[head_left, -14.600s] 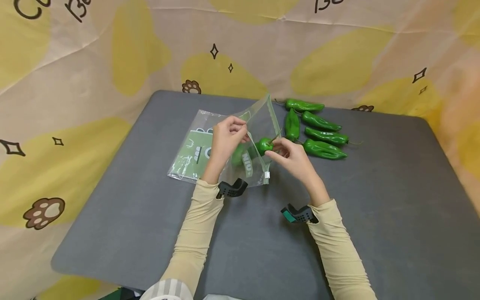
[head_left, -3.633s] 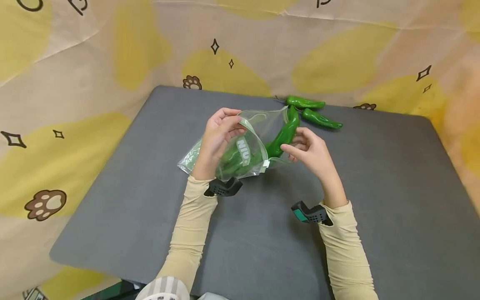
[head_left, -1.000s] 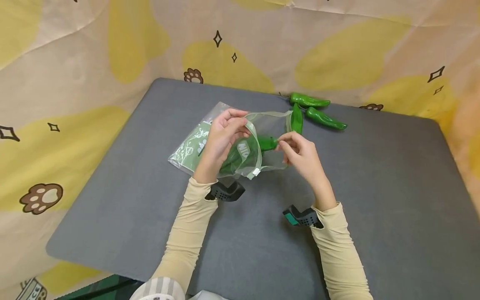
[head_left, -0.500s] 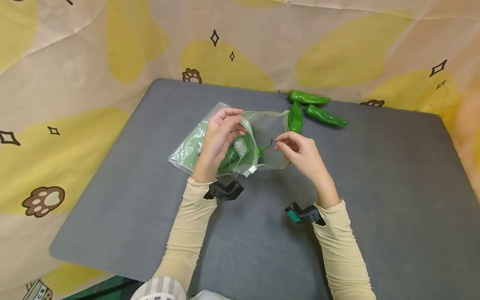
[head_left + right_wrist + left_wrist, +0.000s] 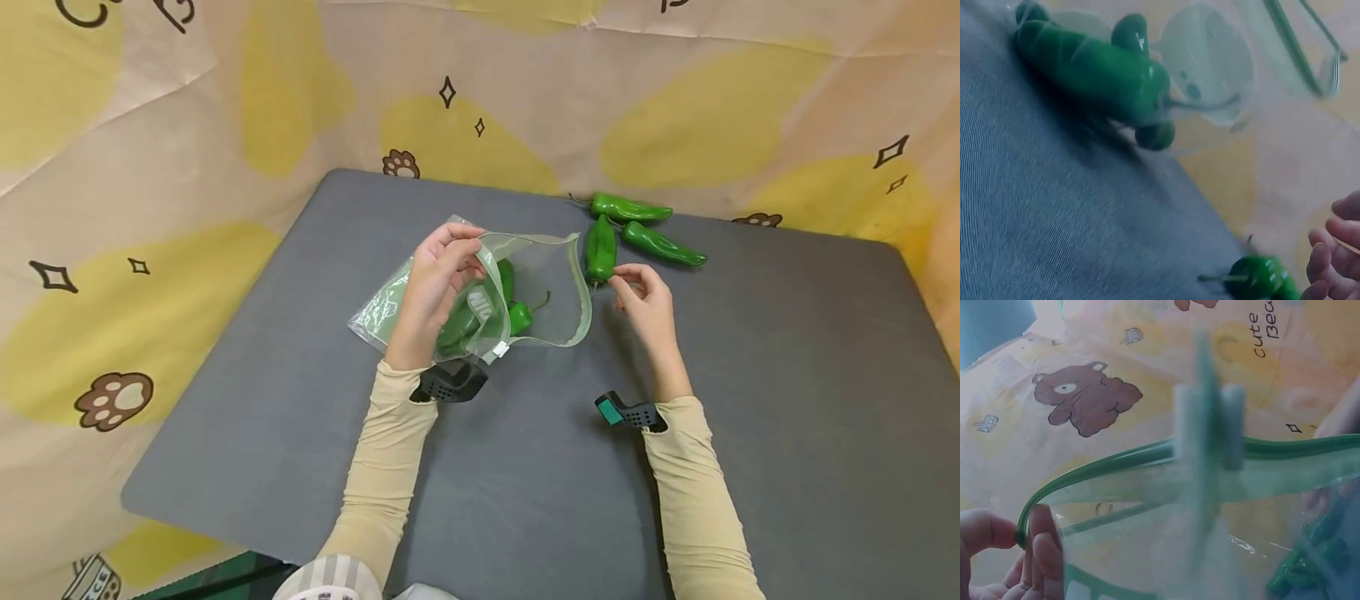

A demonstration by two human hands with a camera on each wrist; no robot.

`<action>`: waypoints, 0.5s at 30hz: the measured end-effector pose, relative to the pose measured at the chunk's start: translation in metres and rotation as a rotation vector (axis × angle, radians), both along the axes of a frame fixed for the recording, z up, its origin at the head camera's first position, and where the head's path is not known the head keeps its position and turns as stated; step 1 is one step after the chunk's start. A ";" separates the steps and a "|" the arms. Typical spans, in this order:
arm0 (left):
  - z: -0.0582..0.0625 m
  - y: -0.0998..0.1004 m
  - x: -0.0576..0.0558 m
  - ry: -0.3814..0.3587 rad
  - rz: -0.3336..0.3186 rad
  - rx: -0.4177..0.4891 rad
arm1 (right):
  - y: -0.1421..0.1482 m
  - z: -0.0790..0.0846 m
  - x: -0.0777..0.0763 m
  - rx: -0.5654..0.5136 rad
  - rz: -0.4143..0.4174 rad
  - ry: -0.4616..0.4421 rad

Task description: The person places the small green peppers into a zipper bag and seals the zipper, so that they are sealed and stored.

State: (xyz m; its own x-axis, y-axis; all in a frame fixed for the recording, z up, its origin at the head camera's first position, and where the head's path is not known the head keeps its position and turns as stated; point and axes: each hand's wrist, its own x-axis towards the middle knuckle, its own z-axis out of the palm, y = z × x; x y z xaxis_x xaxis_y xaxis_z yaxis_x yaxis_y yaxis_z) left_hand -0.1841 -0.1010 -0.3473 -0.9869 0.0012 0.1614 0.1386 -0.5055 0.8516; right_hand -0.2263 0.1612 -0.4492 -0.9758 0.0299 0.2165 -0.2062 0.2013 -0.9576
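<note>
My left hand [image 5: 442, 279] pinches the green zip edge of a clear slider bag [image 5: 551, 267], whose mouth gapes toward the right. Through its plastic several green peppers [image 5: 521, 318] show, one stem pointing to the mouth. In the left wrist view, thumb and fingers grip the bag's zip rim [image 5: 1116, 455], and a blurred white slider stands in front. My right hand [image 5: 647, 308] is beside the stem end of a loose green pepper [image 5: 600, 250], fingers loosely bent. The right wrist view shows a small gap between those fingers [image 5: 1335, 250] and the pepper [image 5: 1254, 278].
Two more green peppers, one at the back [image 5: 630, 208] and one to the right [image 5: 663, 244], lie close to the loose one. All rest on a grey table [image 5: 787, 375] near its far edge, with a patterned cloth [image 5: 675, 108] behind.
Earlier, more peppers lay on the table; several are now in the bag. Within the last second my right hand let go of a pepper stem in the bag and moved right to a loose pepper.
</note>
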 end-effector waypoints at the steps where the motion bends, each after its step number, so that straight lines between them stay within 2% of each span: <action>1: -0.001 -0.001 0.000 0.000 0.008 0.003 | -0.001 -0.001 0.000 0.029 -0.038 -0.002; 5: -0.004 -0.003 0.001 0.003 0.037 0.029 | -0.009 -0.009 -0.002 0.127 -0.192 0.026; 7: -0.004 -0.002 0.001 -0.015 0.046 0.054 | -0.011 -0.017 -0.003 0.174 -0.234 0.051; 11: -0.005 0.001 0.000 -0.031 0.091 0.121 | -0.017 -0.034 -0.004 0.304 -0.228 0.076; 15: -0.006 0.003 0.000 0.010 0.102 0.117 | -0.016 -0.042 -0.011 0.323 -0.220 0.059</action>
